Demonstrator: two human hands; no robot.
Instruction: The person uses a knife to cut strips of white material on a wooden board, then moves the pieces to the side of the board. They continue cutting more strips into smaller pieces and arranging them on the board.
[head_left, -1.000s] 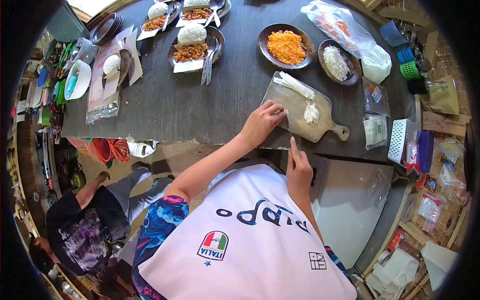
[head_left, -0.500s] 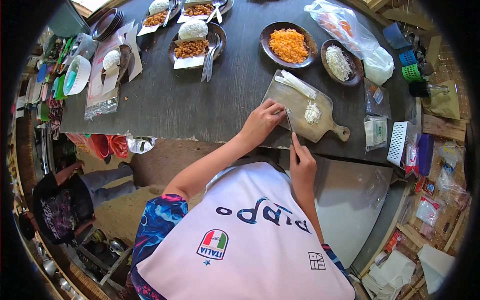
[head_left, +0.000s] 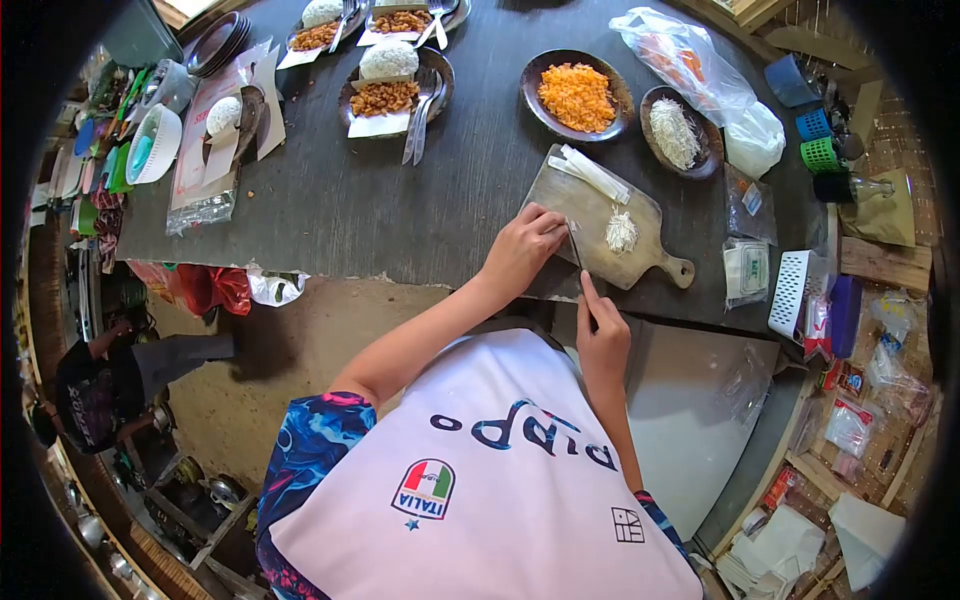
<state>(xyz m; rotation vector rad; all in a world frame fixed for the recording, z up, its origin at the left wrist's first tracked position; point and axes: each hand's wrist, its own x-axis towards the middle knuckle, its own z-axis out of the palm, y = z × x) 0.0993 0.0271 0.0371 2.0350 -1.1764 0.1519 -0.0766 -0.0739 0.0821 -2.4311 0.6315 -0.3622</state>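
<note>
A wooden cutting board (head_left: pixel 645 262) with a handle lies near the table edge. My left hand (head_left: pixel 525 250) is closed at the board's left side, its fingertips pinched on a small white piece that is mostly hidden. My right hand (head_left: pixel 604 335) grips a knife (head_left: pixel 576 250), its thin blade pointing away from me right beside my left fingertips. On the board rest several white sticks (head_left: pixel 592 172) and a little heap of fine white shreds (head_left: pixel 621 233). Beyond the board are a dark plate of chopped orange pieces (head_left: pixel 577 98) and a dark dish of white shreds (head_left: pixel 675 133).
Plates with rice (head_left: pixel 388 60), brown diced food and cutlery stand at the back left. A plastic bag (head_left: pixel 755 138) and small packets (head_left: pixel 746 272) lie right. A white basket (head_left: pixel 154 145) is far left. Another person (head_left: pixel 95 385) is at the lower left, beyond the table.
The other person at the lower left has shifted further left, legs drawn in. My hands stay almost in place, with the knife held against the piece at my left fingertips.
</note>
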